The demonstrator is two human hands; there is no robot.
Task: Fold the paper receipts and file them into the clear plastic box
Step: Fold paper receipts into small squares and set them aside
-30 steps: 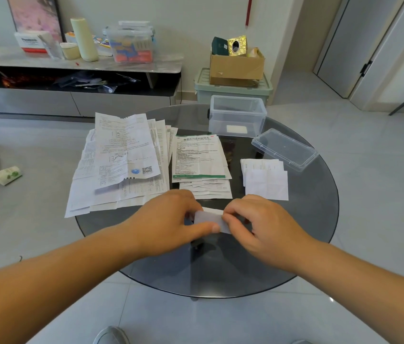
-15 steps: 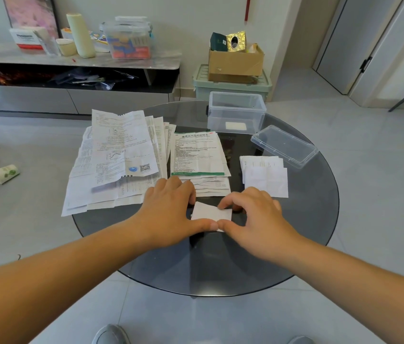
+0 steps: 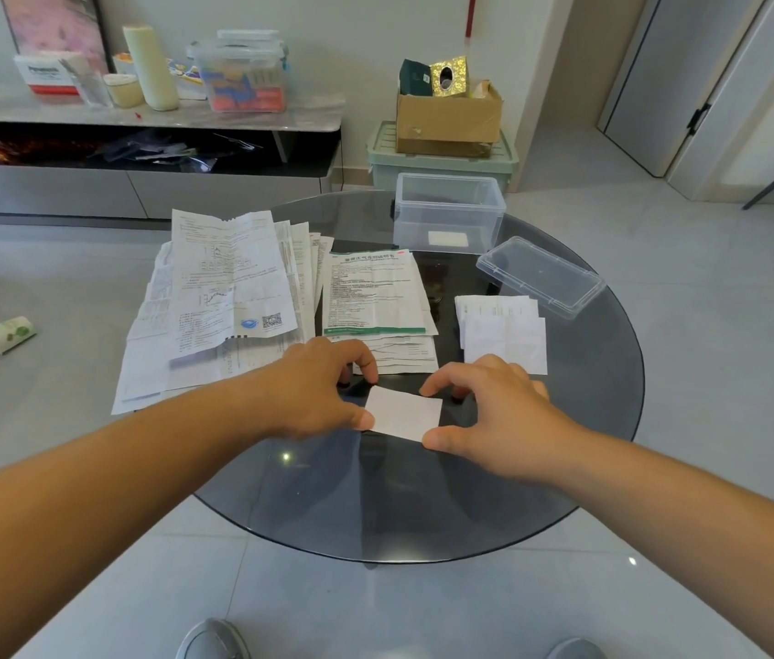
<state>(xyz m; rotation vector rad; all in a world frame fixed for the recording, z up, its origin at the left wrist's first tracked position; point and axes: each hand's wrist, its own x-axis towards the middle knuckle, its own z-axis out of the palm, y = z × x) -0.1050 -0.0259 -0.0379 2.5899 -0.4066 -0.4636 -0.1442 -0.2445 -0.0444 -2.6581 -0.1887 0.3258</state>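
So its crease likely sets, left hand [image 3: 323, 387] and right hand [image 3: 494, 411] pinch the folded receipt [image 3: 404, 413], well short of the clear plastic box [image 3: 446, 216]

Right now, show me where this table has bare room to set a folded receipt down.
Widest bare glass: near half of the table, from left hand and right hand to the rim. A narrow strip between the leaflet and small slips. Crowded: left side under paper stacks, far right with clear box and lid.
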